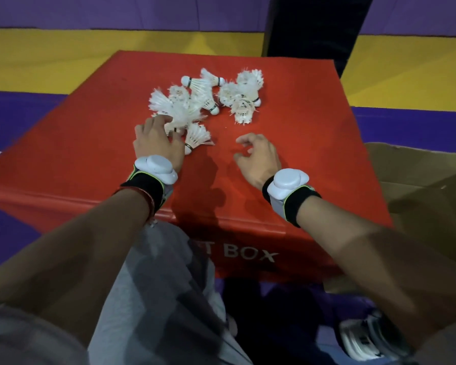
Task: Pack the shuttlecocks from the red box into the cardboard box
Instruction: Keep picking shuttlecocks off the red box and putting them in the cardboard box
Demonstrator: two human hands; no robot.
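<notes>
head view looks down at a red box (287, 154) with white letters on its front side. many white shuttlecocks (206, 98) lie in a loose pile on the flat top of the red box, toward the far side. some lie on their sides and some are tangled together with their feathers touching.

the left hand (157, 143) rests on the near left edge of the pile. its fingers are spread and laid over the feathers of one shuttlecock, and its grip looks partly closed on it, but it is hard to tell if it really holds it. one more shuttlecock (196, 138) lies just beside that hand, touching the fingers.

the right hand (258, 156) is above the bare red top, apart from the pile. its fingers are curled loosely and its grip has nothing in it.

both wrists wear a black band with a white round gadget (287, 184) on it.

the cardboard box (419, 180) sits at the right, just beside the red box, with its flaps open.
</notes>
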